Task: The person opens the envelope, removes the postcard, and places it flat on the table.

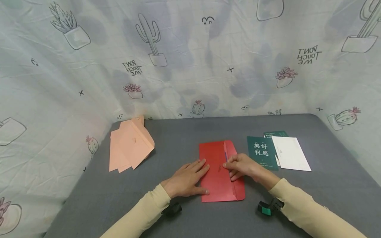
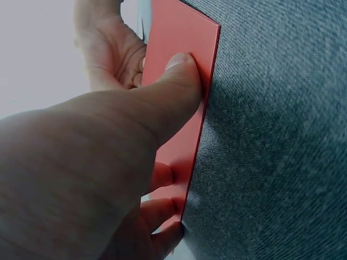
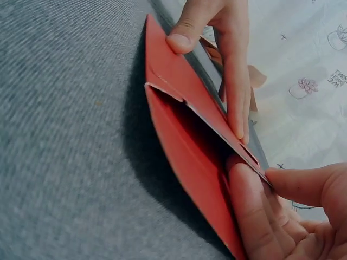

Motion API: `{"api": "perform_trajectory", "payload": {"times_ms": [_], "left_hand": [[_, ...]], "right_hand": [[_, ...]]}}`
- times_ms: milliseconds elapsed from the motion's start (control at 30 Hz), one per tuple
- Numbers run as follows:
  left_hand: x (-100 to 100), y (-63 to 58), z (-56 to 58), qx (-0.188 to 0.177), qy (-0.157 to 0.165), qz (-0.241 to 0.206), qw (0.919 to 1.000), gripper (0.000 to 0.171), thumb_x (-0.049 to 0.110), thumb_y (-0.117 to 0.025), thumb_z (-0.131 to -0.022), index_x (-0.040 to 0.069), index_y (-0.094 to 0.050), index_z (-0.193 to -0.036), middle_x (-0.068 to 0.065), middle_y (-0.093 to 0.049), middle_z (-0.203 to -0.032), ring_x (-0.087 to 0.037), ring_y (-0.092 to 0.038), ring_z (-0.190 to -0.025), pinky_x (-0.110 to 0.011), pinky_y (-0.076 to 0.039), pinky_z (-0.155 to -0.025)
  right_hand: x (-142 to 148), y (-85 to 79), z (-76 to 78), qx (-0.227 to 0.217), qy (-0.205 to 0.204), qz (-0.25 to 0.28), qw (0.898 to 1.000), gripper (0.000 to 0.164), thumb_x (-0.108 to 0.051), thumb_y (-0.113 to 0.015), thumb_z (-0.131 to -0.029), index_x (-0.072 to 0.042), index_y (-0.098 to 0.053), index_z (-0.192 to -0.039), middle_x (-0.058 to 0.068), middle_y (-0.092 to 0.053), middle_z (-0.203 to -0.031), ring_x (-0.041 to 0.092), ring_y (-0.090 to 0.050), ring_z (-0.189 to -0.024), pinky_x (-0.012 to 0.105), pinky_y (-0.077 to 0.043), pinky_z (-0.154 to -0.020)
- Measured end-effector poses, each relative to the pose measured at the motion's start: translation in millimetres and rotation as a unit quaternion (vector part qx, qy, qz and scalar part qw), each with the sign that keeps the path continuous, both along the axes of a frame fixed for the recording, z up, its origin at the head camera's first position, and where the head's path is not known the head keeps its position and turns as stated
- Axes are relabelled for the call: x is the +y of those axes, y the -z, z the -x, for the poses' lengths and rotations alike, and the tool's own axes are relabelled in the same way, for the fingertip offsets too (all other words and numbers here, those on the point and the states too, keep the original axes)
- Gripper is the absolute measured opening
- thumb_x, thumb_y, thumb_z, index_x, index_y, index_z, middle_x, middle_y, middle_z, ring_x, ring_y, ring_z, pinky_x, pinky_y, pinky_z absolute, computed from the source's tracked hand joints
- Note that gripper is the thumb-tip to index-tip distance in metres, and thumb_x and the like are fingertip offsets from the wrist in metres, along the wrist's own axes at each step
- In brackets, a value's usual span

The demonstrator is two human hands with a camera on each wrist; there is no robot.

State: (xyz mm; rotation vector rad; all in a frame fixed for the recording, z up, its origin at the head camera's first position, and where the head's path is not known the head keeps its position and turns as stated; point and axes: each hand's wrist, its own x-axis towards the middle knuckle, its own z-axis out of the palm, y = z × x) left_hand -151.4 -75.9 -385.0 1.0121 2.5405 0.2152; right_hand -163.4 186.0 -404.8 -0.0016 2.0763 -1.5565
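Note:
A red envelope (image 1: 212,152) lies on the grey table with its flap (image 1: 238,191) folded out to the right. My left hand (image 1: 186,180) rests on the envelope's left side, fingers spread and thumb near the lower edge. At the opening, my right hand (image 1: 242,165) pinches the edge of the envelope's front panel. In the right wrist view the thumb is outside that edge and fingers (image 3: 246,187) reach into the pocket, which gapes. The left wrist view shows the left thumb (image 2: 181,76) on the red paper; part of the envelope is hidden behind that hand.
Several peach envelopes (image 1: 128,145) are stacked at the left rear of the table (image 1: 178,132). To the right lie green cards (image 1: 262,152) with white lettering and a white card (image 1: 291,153). A patterned cloth (image 1: 184,76) hangs behind and at the sides.

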Motion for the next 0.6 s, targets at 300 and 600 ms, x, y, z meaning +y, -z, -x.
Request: {"api": "perform_trajectory", "payload": {"times_ms": [300,600], "left_hand": [[0.8,-1.1,-0.2,-0.002,-0.003,-0.002,1.0,0.089,0.059,-0.066,-0.091,0.015,-0.031,-0.16,-0.006,-0.021,-0.17,-0.028,-0.022,-0.157,-0.052,-0.026,-0.124],[0.1,1.0,-0.8,-0.005,-0.008,-0.01,0.9999,0.089,0.058,-0.066,-0.091,0.016,-0.031,-0.16,-0.006,-0.021,-0.171,-0.027,-0.022,-0.157,-0.052,-0.026,-0.124]], "right_hand": [[1.5,3.9,-0.1,0.006,0.017,-0.002,1.0,0.029,-0.019,-0.062,-0.099,0.007,-0.068,-0.111,0.003,-0.063,-0.069,0.01,-0.068,-0.059,0.032,-0.062,-0.063],[-2.5,4.4,-2.8,0.014,0.035,-0.01,0.999,0.024,-0.021,-0.065,-0.097,0.003,-0.068,-0.099,0.002,-0.061,-0.067,0.01,-0.066,-0.057,0.03,-0.061,-0.061]]}}
